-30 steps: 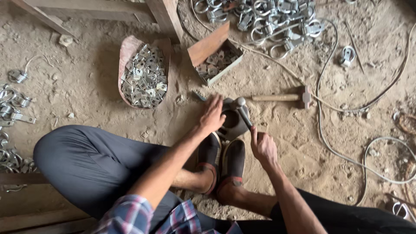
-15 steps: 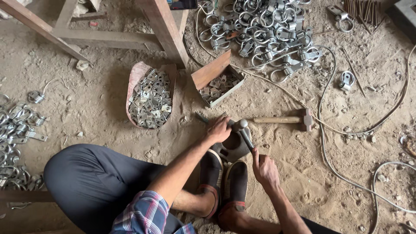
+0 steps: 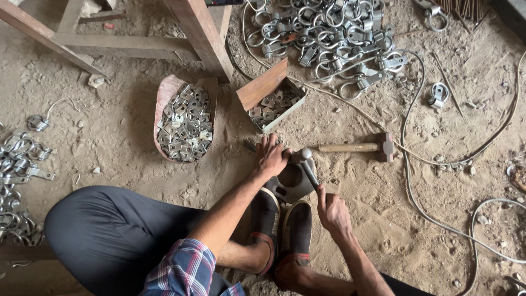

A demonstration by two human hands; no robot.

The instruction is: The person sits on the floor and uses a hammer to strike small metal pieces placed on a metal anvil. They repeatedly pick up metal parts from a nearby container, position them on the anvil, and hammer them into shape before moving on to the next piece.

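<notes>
I sit on a sandy floor with my two feet in dark shoes [image 3: 280, 230] pressed against a dark metal block with a round hole [image 3: 292, 181]. My left hand [image 3: 271, 156] rests on the block's far left edge, fingers spread over a small part I cannot make out. My right hand [image 3: 331, 211] grips the handle of a slim metal rod or hammer [image 3: 308, 169], whose head sits over the block's top rim.
A wooden-handled hammer [image 3: 359, 146] lies right of the block. A curved tray of small metal plates [image 3: 185, 121] and a wooden box of similar pieces [image 3: 273, 104] lie ahead. Metal ring clamps [image 3: 329, 38] are heaped beyond. Wooden legs [image 3: 200, 35], cables [image 3: 408, 164], more clamps at left [image 3: 19, 159].
The view has tilted upward a little. My left hand has slid from the block's top to its far left edge, and my right hand has dropped back with the tool.
</notes>
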